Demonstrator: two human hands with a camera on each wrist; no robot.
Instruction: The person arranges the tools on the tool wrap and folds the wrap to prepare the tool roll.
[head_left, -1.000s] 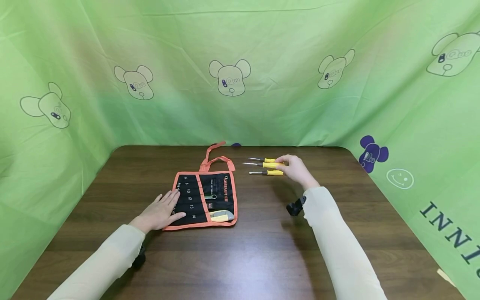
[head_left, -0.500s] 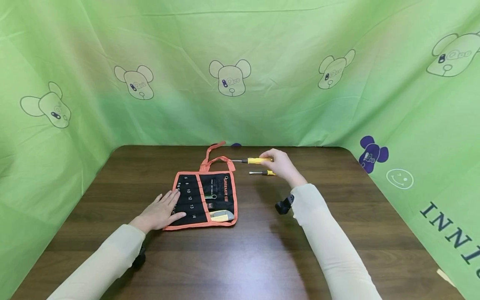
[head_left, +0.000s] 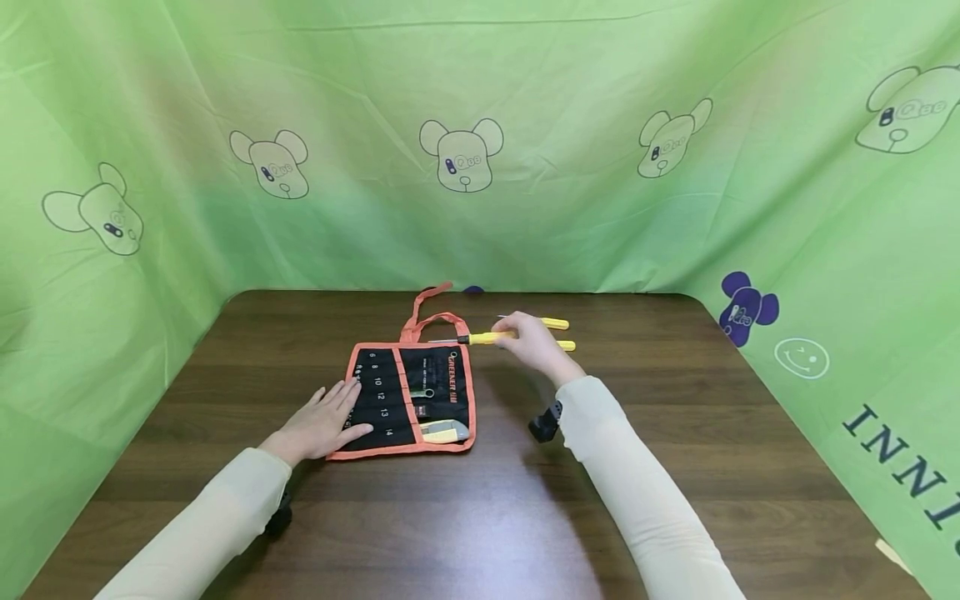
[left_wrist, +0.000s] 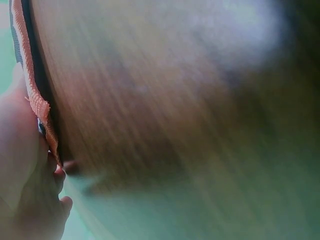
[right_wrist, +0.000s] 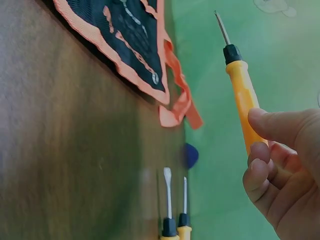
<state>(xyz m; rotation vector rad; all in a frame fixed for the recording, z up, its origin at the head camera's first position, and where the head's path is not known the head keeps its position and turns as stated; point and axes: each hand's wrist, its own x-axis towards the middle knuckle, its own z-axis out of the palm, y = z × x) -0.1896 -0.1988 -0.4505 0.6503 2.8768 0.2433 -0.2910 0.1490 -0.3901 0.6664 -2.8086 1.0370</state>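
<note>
Above woodgrain table (head_left: 420,517), slender yellow-handled screwdriver (right_wrist: 242,90)

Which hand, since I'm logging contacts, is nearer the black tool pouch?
Left. The left hand rests on the left part of the tool pouch; the right hand is off to the right of its far right corner, holding a yellow screwdriver.
</note>
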